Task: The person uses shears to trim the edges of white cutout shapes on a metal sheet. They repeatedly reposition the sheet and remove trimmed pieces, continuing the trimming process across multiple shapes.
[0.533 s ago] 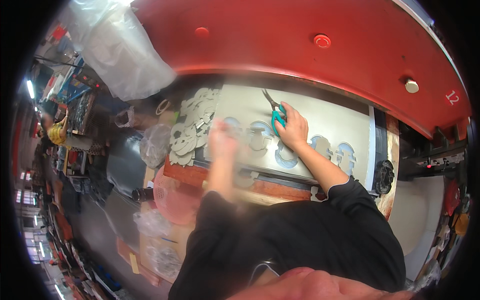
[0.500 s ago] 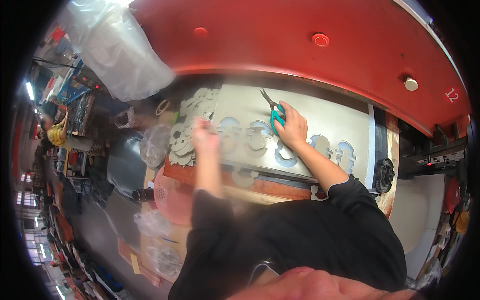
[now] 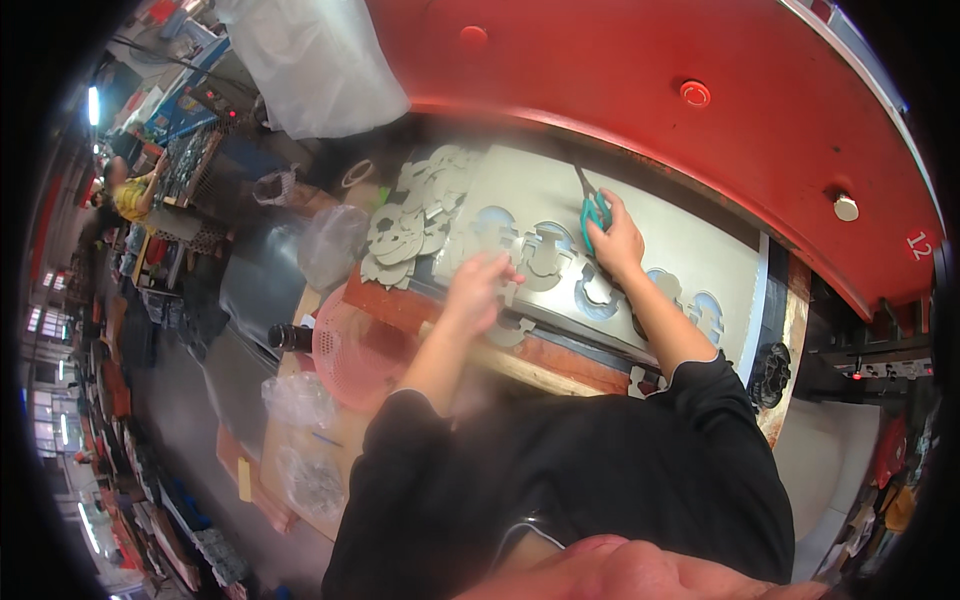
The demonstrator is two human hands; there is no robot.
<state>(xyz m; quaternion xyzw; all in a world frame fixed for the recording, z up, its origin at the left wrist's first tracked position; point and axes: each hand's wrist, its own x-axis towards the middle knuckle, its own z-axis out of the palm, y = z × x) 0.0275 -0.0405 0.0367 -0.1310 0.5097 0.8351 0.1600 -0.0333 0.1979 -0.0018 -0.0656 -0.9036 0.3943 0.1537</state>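
Observation:
My right hand is closed round the teal handles of a pair of scissors, whose dark blades point away over a pale metal-looking plate. Pale cut-out shapes, among them a notched piece, lie in a row on the plate over rounded bluish patches. My left hand hovers at the plate's near left edge, slightly blurred. Its fingers are loosely bent and apart, and I see nothing held in them. Just left of the plate is a heap of loose pale cut-out pieces.
A red machine panel with knobs rises behind the plate. A pink perforated basket stands at the left, near clear plastic bags. A large translucent bag hangs at the upper left. Farther left is a person in yellow.
My left hand has moved from the heap of pieces, rightward and nearer, to the plate's near edge. My right hand keeps the scissors. The whole view has shifted and turned a little.

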